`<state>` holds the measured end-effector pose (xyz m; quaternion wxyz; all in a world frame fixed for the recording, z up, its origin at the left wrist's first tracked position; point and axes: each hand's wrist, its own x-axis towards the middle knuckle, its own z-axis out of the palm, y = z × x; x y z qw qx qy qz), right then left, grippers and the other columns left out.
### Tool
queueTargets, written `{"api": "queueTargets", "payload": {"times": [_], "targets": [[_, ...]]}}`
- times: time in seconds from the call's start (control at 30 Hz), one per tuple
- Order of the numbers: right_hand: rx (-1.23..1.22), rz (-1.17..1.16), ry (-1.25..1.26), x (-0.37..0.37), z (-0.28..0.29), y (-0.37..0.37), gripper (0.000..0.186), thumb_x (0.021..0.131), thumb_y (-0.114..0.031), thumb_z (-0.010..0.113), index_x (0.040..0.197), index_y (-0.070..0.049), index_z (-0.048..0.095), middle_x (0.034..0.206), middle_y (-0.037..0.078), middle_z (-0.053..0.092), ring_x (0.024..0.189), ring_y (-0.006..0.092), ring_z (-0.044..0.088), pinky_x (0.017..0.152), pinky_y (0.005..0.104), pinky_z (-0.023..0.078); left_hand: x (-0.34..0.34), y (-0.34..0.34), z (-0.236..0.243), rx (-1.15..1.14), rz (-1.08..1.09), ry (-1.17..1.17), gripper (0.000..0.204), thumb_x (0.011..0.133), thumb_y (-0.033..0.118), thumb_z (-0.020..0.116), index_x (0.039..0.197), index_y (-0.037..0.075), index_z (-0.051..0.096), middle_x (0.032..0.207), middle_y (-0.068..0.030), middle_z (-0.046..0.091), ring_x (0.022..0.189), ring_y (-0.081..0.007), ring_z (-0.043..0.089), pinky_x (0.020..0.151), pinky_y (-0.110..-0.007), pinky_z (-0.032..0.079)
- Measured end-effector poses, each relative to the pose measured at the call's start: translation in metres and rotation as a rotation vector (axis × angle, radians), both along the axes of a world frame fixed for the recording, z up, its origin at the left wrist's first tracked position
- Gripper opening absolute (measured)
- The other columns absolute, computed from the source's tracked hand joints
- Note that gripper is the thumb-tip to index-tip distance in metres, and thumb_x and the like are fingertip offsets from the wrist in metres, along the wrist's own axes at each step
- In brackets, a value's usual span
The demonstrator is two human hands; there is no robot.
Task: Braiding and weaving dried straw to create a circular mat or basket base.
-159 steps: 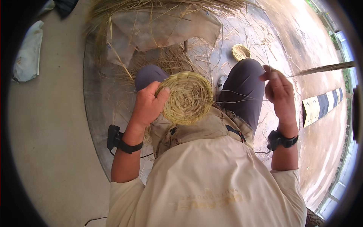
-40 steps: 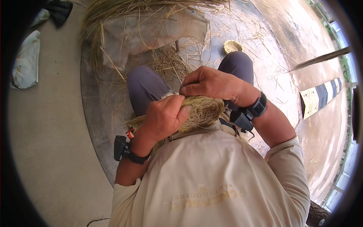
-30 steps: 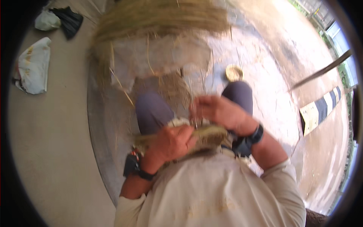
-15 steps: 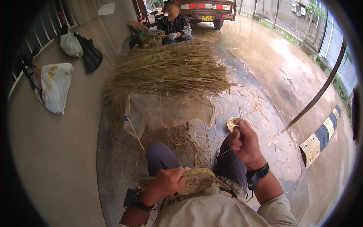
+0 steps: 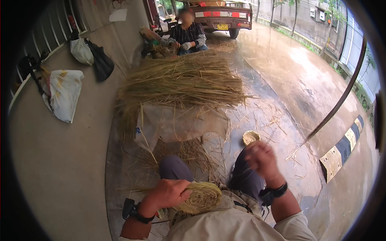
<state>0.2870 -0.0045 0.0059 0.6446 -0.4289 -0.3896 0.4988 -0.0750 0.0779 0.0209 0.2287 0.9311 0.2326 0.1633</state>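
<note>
My left hand (image 5: 167, 195) is closed on a round coiled straw piece (image 5: 203, 201) at my lap, with loose strands trailing out to its left. My right hand (image 5: 261, 158) is raised over my right knee, apart from the piece, its fingers curled and smeared by motion. Whatever it may hold is too blurred to name. Just beyond it, a small straw basket (image 5: 251, 137) rests on the ground.
Ahead, a big straw bundle (image 5: 185, 78) lies over a translucent sheet (image 5: 179, 122). Another person (image 5: 185, 34) sits behind it, near a vehicle (image 5: 221, 18). Bags (image 5: 62, 94) hang at the left. A striped ramp (image 5: 341, 150) and a pole (image 5: 341, 96) are at the right.
My right hand has left the straw piece and moved up and right. My left hand keeps its grip. The view has tilted up, bringing the other person and vehicle into sight.
</note>
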Motion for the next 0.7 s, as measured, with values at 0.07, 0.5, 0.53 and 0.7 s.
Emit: {"api": "queueTargets", "payload": {"times": [0.07, 0.5, 0.53, 0.7], "targets": [[-0.008, 0.303, -0.271, -0.052, 0.003, 0.003, 0.035, 0.112, -0.026, 0.054, 0.128, 0.001, 0.07, 0.111, 0.008, 0.076, 0.094, 0.0099, 0.064, 0.086, 0.0278, 0.052, 0.009, -0.002, -0.004, -0.007, -0.036, -0.012, 0.019, 0.093, 0.019, 0.074, 0.106, 0.005, 0.072, 0.083, -0.017, 0.073, 0.074, -0.0375, 0.073, 0.065, -0.046, 0.058], [-0.231, 0.737, -0.763, -0.001, -0.051, -0.002, 0.043, 0.11, -0.036, 0.061, 0.098, 0.002, 0.076, 0.094, 0.004, 0.074, 0.08, 0.0117, 0.061, 0.077, 0.0299, 0.051, 0.023, 0.001, -0.019, -0.094, -0.055, -0.105, 0.04, 0.095, 0.014, 0.072, 0.134, 0.008, 0.069, 0.105, -0.0167, 0.079, 0.087, -0.0341, 0.078, 0.075, -0.041, 0.064], [-0.246, 0.703, -0.772, 0.0, -0.05, -0.002, 0.041, 0.11, -0.034, 0.062, 0.095, 0.001, 0.077, 0.096, 0.005, 0.075, 0.081, 0.0118, 0.062, 0.077, 0.0295, 0.052, 0.024, 0.0, -0.02, -0.093, -0.062, -0.108, 0.039, 0.095, 0.014, 0.072, 0.134, 0.009, 0.069, 0.105, -0.0162, 0.079, 0.088, -0.0339, 0.078, 0.075, -0.041, 0.064], [-0.192, 0.55, 0.448, -0.048, -0.044, 0.008, 0.035, 0.113, -0.031, 0.055, 0.106, -0.004, 0.075, 0.105, 0.012, 0.077, 0.086, 0.0171, 0.067, 0.079, 0.0343, 0.056, 0.029, -0.001, -0.029, -0.136, -0.056, -0.084, 0.037, 0.095, 0.015, 0.074, 0.131, 0.008, 0.07, 0.1, -0.0164, 0.078, 0.086, -0.0341, 0.078, 0.072, -0.042, 0.063]]}}
